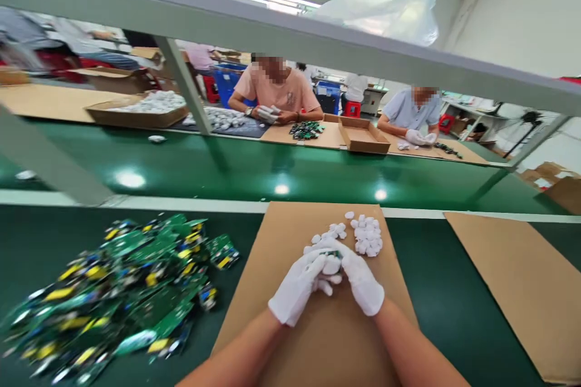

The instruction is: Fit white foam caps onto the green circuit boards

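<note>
Both my gloved hands meet over a cardboard sheet [318, 338]. Between the fingers of my left hand [297, 284] and my right hand [362, 278] is a small green circuit board [334, 253], mostly covered, with a white rounded piece [332, 265] against it. Both hands are closed around these; which fingers bear on which part is hard to make out. Just beyond the fingertips lie small white pieces [367, 234], some in a cluster to the right and others [334, 231] nearer my hands.
A large heap of green circuit boards [158, 284] with yellow parts lies to the left. Another cardboard sheet [521, 290] is on the right. A grey frame bar [290, 30] crosses above. Across the green conveyor [245, 169], two people work beside a cardboard tray [363, 136].
</note>
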Demonstrator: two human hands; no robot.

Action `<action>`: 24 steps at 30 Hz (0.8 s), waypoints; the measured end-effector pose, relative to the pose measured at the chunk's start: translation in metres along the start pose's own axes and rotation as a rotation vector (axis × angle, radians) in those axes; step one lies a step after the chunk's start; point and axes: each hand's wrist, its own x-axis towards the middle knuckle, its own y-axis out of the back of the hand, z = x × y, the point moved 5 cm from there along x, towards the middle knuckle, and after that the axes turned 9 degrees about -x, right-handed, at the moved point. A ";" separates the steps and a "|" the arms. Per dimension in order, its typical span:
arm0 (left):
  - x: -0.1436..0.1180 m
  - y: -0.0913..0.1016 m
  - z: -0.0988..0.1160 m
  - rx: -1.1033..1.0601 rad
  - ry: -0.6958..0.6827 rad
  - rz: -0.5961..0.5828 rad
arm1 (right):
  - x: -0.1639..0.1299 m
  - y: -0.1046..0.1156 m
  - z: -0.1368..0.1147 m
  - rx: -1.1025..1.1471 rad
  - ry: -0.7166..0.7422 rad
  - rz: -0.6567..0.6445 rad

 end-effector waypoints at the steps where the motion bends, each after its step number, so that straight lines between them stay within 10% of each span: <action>1: 0.001 -0.001 0.000 0.007 -0.001 -0.017 | 0.000 0.002 0.002 -0.007 -0.011 0.020; 8: 0.003 -0.005 -0.002 0.114 0.016 0.001 | -0.006 0.008 0.018 -0.107 -0.091 0.071; 24: 0.001 0.006 -0.019 -0.355 0.206 -0.071 | -0.006 0.007 0.019 -0.040 -0.085 0.021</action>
